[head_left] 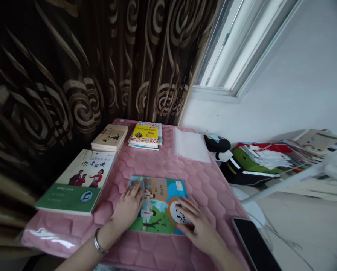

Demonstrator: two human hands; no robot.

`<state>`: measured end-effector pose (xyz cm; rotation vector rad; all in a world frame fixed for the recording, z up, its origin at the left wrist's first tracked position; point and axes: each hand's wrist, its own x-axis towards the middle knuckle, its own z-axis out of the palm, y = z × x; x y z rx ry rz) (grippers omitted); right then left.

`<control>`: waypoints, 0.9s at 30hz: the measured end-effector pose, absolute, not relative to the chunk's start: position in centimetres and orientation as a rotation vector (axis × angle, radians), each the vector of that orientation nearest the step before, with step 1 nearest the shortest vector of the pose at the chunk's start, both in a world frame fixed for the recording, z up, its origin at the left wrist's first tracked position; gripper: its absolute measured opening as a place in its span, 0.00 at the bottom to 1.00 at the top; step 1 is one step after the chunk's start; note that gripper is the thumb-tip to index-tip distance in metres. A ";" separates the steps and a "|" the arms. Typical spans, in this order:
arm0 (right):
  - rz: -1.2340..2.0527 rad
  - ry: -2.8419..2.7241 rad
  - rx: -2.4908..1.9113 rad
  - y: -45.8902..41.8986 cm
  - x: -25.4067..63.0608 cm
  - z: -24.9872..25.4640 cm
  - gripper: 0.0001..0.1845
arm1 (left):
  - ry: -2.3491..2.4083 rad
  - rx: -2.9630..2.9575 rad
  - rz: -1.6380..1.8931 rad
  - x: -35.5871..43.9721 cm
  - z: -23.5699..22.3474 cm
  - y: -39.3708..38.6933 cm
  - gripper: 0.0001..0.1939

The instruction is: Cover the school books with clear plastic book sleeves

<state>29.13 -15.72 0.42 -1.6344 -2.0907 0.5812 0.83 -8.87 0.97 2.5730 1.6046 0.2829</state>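
A colourful textbook with cartoon children and a tree on its cover lies closed and sideways on the pink quilted table cover. On its left part rests my left hand, fingers stretched out over the cover, a silver bangle at the wrist. My right hand lies over the book's right edge with fingers spread and the thumb apart, touching the round white title area. Neither hand is closed around the book.
At left are a green-and-white book and a stack of beige books. Farther back sit yellow-covered books and a clear plastic sleeve. A dark phone lies at the right edge. Bags and papers crowd beyond.
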 end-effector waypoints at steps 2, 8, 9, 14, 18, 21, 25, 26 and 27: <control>0.741 -2.150 -1.628 -16.5 29.0 1.1 0.29 | 1.352 2.553 0.260 0.4 1.6 -9.3 0.23; 0.777 -2.179 -1.671 -16.9 29.2 1.3 0.29 | 1.061 2.441 0.113 -1.2 2.8 -10.2 0.46; 0.771 -2.191 -1.669 -16.8 29.3 1.3 0.28 | 1.058 2.428 0.087 -1.3 3.0 -10.2 0.47; 0.751 -2.274 -1.622 -16.5 29.6 1.4 0.26 | 1.025 2.354 0.069 -1.4 3.8 -9.9 0.44; 0.772 -2.313 -1.610 -16.3 29.8 1.6 0.26 | 0.969 2.321 0.105 -1.8 3.9 -9.7 0.42; 0.766 -2.325 -1.614 -16.3 29.7 1.9 0.25 | 0.934 2.326 0.164 -2.0 3.9 -9.6 0.38; 0.762 -2.349 -1.587 -16.2 29.5 2.7 0.22 | 0.888 2.322 0.247 -2.0 4.1 -9.4 0.27; 0.757 -2.351 -1.577 -16.1 29.5 2.9 0.21 | 0.871 2.326 0.265 -1.9 4.2 -9.4 0.24; 0.749 -2.347 -1.562 -16.0 29.5 3.1 0.21 | 0.853 2.328 0.283 -1.9 4.4 -9.3 0.20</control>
